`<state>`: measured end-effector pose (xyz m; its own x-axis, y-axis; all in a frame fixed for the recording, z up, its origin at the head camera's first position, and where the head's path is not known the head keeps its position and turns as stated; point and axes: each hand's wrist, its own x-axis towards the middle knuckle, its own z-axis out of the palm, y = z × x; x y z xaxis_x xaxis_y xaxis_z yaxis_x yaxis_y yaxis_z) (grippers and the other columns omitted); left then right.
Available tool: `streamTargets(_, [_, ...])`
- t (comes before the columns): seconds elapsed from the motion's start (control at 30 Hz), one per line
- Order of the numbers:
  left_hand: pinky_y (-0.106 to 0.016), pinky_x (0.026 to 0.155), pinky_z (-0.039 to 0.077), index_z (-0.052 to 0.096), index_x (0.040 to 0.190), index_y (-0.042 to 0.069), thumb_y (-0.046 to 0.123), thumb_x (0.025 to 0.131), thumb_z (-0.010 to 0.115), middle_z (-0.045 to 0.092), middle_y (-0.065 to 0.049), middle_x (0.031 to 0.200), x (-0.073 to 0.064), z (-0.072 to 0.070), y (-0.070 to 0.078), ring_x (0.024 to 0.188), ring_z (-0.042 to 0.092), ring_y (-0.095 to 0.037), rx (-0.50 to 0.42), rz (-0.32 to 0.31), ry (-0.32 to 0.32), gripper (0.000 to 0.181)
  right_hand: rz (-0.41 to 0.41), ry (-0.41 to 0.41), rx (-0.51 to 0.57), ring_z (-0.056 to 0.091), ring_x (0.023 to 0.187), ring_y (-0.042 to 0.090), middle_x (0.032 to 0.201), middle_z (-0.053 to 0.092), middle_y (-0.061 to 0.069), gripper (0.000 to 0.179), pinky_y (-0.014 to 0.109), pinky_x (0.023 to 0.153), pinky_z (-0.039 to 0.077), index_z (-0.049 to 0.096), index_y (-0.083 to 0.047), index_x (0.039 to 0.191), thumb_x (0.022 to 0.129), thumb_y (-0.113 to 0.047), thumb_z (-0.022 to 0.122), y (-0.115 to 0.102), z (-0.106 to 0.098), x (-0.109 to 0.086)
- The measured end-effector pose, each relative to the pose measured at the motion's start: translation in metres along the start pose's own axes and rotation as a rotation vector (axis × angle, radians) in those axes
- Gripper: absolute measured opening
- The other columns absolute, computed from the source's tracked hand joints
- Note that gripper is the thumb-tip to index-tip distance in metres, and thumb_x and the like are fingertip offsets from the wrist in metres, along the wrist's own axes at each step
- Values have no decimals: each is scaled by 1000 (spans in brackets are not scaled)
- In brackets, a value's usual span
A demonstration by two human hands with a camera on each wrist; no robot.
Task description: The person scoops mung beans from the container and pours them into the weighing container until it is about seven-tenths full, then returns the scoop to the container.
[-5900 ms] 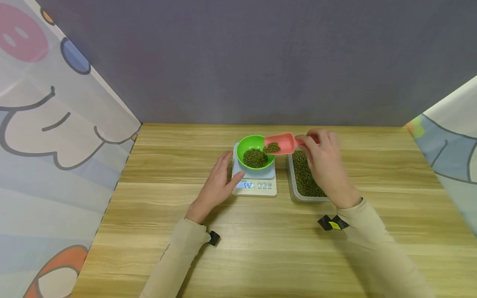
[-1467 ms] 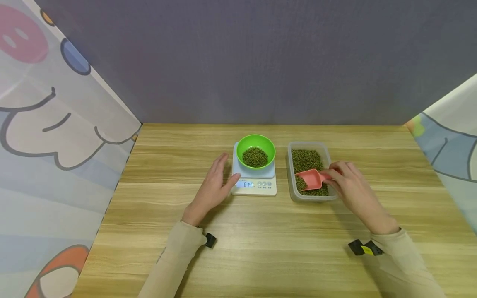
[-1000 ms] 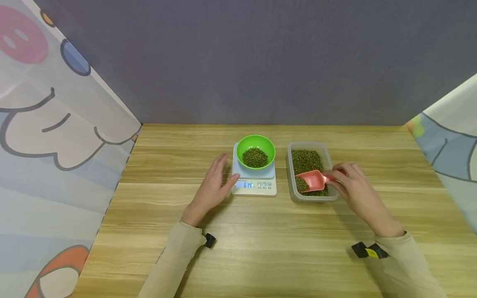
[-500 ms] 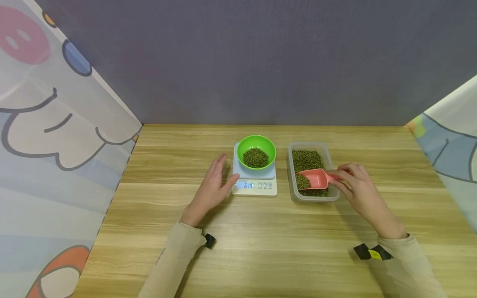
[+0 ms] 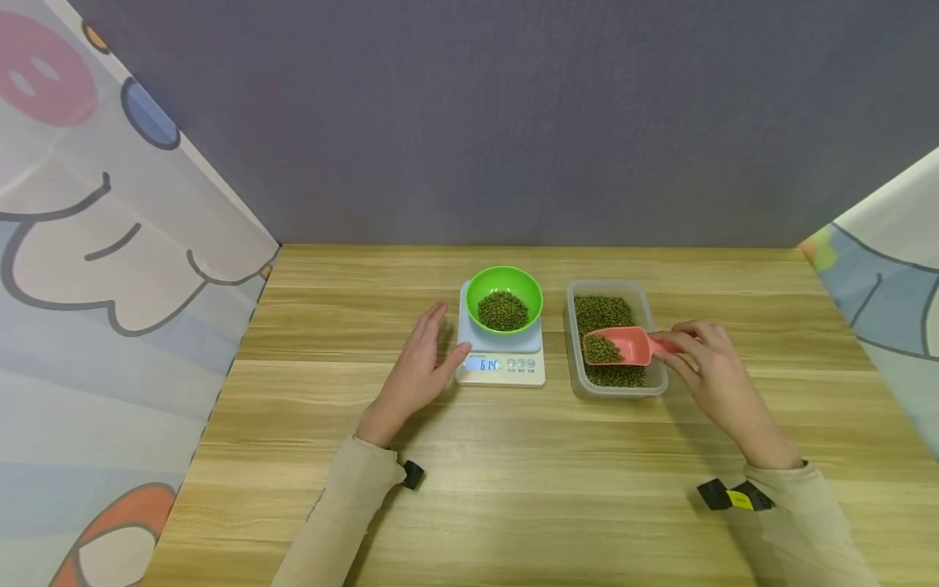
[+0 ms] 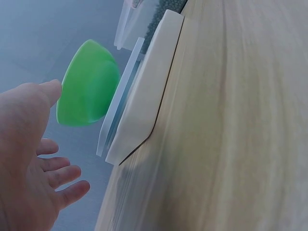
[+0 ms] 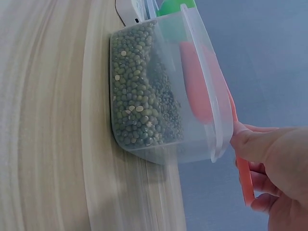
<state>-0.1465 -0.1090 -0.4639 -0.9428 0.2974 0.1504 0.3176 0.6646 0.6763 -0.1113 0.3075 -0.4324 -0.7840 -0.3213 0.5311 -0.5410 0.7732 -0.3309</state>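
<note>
My right hand [image 5: 707, 367] pinches the handle of a pink scoop [image 5: 637, 346], which carries a small heap of mung beans [image 5: 603, 349]. The scoop is over the clear plastic box [image 5: 658, 383] of mung beans; in the right wrist view the scoop [image 7: 195, 84] shows through the box wall, above the beans inside. A green bowl [image 5: 504, 277] holding some mung beans stands on a white kitchen scale [image 5: 528, 378], whose display reads 61.4. My left hand [image 5: 418, 371] is at the scale's left side with fingers extended, holding nothing. In the left wrist view its thumb appears near the bowl [image 6: 89, 86].
Scale and box stand side by side on a wooden table [image 5: 513, 489], a narrow gap between them. A grey panel [image 5: 513, 122] rises behind the table. Cartoon-printed cloth [image 5: 147, 285] lines the left side, with more on the right.
Earlier the scoop tipped beans into the bowl; the reading rose from 54.2 to 61.4. Since then my right hand brought the scoop back into the box and has lifted it slightly. The left hand barely moved.
</note>
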Motion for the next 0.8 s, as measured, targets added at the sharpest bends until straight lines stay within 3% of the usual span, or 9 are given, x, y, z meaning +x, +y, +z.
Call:
streamTargets(0.5, [-55,126,24,23,161,-2,50,106,50,25,-22,167,0,1,0,154,27,-38,5,5,4,80,38,8,-4,50,95,35,100,63,17,35,36,78,36,75,3,109,75,11,81,0,-2,0])
streamTargets(0.8, [-55,126,24,22,162,-1,49,106,50,25,-22,167,-1,1,2,154,26,-38,-2,5,-4,80,25,21,-7,50,93,35,98,62,18,37,36,77,35,75,4,107,72,13,82,0,-3,0])
